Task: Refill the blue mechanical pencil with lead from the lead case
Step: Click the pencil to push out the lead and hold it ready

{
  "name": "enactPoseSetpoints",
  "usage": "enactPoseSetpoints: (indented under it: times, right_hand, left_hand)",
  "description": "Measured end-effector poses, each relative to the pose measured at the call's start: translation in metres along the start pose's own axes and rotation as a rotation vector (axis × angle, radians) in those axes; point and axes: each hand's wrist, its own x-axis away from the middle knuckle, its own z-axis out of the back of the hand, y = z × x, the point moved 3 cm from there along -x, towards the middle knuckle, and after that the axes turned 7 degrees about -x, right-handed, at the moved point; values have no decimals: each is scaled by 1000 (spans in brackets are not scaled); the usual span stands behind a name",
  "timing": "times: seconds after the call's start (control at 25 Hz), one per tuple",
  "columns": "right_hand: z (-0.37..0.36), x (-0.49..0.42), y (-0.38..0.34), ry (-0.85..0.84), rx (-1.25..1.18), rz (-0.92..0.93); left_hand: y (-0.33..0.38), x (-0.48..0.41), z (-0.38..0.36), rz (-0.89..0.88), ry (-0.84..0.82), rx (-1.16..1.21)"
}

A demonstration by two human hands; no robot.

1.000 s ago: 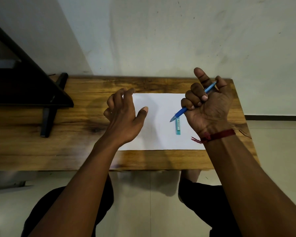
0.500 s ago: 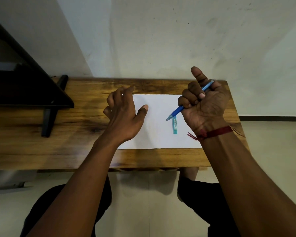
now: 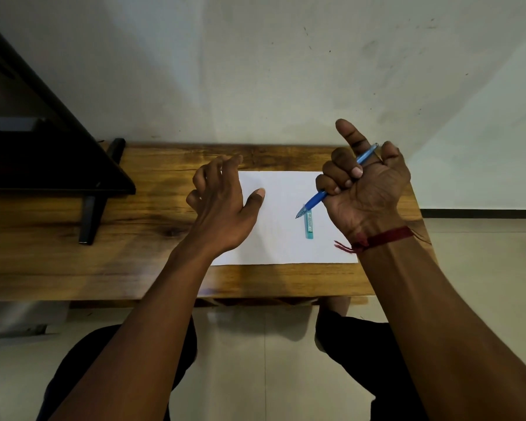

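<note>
My right hand [image 3: 365,189] is raised above the right side of the table, fingers curled around the blue mechanical pencil [image 3: 315,199], index finger pointing up. The pencil's tip slants down to the left and its cap end sticks out by the thumb. Just below the tip, the slim teal lead case [image 3: 309,225] lies flat on the white sheet of paper [image 3: 281,208]. My left hand [image 3: 222,202] hovers over the paper's left edge, empty, fingers loosely spread and bent.
The paper rests on a wooden table [image 3: 134,262] against a pale wall. A black slanted stand [image 3: 52,165] with a foot occupies the table's left end. The table's right end stops just beyond my right hand; my knees and floor show below.
Both hands keep their poses; my right hand with the pencil sits slightly lower and more to the left in the view than one second ago. The lead case stays on the paper.
</note>
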Motion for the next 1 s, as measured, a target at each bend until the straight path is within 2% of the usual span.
enactPoseSetpoints:
  times: [0.24,0.48,1.0]
  right_hand:
    - [-3,-1,-1,76,70,38]
    - [-4,0,0,40,60,35]
    - [4,-16,12,96,72,23]
  left_hand:
    - [-4,1,-1,-11,16,-4]
    - [-6,2,0,-8,20,-18]
    - [-18,-3,-13,4,0,-19]
